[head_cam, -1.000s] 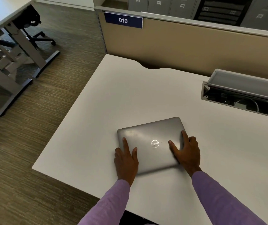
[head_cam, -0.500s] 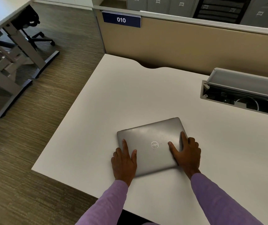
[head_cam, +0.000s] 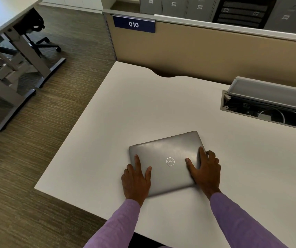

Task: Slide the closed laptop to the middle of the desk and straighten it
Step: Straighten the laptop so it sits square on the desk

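Observation:
A closed grey laptop (head_cam: 165, 153) with a round logo lies flat on the white desk (head_cam: 143, 108), near the front edge and turned a little counter-clockwise. My left hand (head_cam: 136, 181) grips its near left corner, index finger and thumb pressed on the lid, the other fingers curled over the left edge. My right hand (head_cam: 205, 170) holds the right edge, thumb and index finger on the lid, the remaining fingers wrapped around the side. Both sleeves are purple.
An open cable tray (head_cam: 267, 108) with wires is set into the desk at the right rear. A beige partition (head_cam: 206, 51) with a "010" sign runs behind. Left of the desk is floor, another desk (head_cam: 9, 20) and an office chair.
The laptop and both hands have barely shifted; the laptop sits slightly more to the right on the desk, its tilt about the same. Both hands keep their hold.

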`<state>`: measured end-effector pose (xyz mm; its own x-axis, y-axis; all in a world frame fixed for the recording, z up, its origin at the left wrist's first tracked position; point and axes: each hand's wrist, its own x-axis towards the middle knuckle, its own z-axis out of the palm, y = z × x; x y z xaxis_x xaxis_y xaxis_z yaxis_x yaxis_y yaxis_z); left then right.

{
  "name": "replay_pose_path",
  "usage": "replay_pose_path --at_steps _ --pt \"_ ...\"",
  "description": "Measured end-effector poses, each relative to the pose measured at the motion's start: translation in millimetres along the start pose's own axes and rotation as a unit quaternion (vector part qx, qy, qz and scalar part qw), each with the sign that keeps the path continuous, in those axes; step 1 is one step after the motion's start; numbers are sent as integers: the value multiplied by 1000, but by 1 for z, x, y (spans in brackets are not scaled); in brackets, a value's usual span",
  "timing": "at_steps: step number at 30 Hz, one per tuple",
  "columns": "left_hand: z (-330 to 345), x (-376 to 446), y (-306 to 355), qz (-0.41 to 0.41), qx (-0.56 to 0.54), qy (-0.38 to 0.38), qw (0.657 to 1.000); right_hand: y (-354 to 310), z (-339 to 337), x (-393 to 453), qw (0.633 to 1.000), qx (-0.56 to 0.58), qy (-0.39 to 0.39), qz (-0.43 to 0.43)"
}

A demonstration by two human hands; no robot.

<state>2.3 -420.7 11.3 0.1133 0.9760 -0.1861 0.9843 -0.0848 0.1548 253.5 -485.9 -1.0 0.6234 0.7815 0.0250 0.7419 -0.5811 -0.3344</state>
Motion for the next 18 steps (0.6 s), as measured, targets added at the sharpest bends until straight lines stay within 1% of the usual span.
replay_pose_path --at_steps 4,8,12,14,18 --pt "0 -2 -1 -33 -38 -1 999 -2 -5 7 1000 25 4 6" --pt "-4 -1 1 -80 -115 7 990 -7 -10 20 999 45 -12 4" --pt "-8 4 4 -116 -201 -21 972 -12 -12 27 998 43 -46 19" --pt "-9 6 5 -131 -219 -33 966 -13 -12 28 997 35 -59 25" --pt "-10 9 9 -124 -215 -52 967 -13 -12 30 997 26 -71 30"
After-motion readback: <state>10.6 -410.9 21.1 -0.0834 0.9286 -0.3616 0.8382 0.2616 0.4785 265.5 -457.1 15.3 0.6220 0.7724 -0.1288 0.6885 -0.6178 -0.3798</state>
